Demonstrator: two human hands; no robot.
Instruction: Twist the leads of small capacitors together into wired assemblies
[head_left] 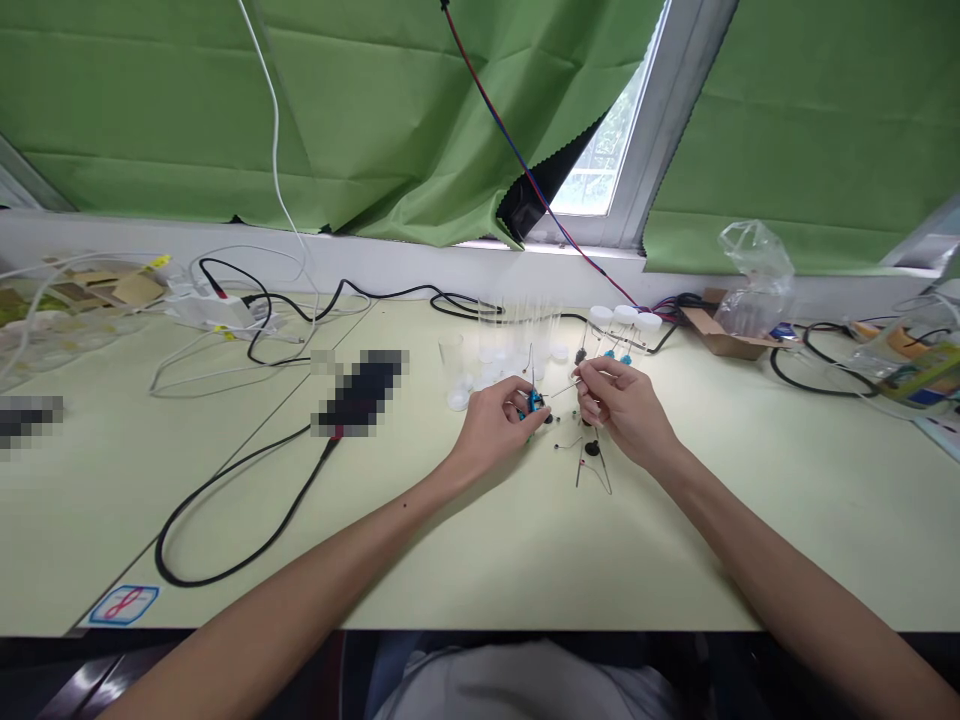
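Over the middle of the table (465, 560), my left hand (495, 420) is closed on a small blue part (535, 401) with a thin metal rod rising from it. Close by on the right, my right hand (626, 408) pinches a thin metal rod (564, 389) that points toward the blue part. Whether the rod touches that part is too small to tell. Beneath the hands lie a round black piece (592, 448) and several thin bent wires (579, 470). Just beyond the right hand, more small blue pieces (625, 359) sit on metal rods.
Clear plastic tubes (517, 325) stand behind my hands, beside a clear cup (451, 355). White round caps (625, 316) are at the back. A blurred dark device (364, 390) with a black cable (169, 520) lies left. Back right holds a cardboard box (724, 335) and a plastic bag (757, 275).
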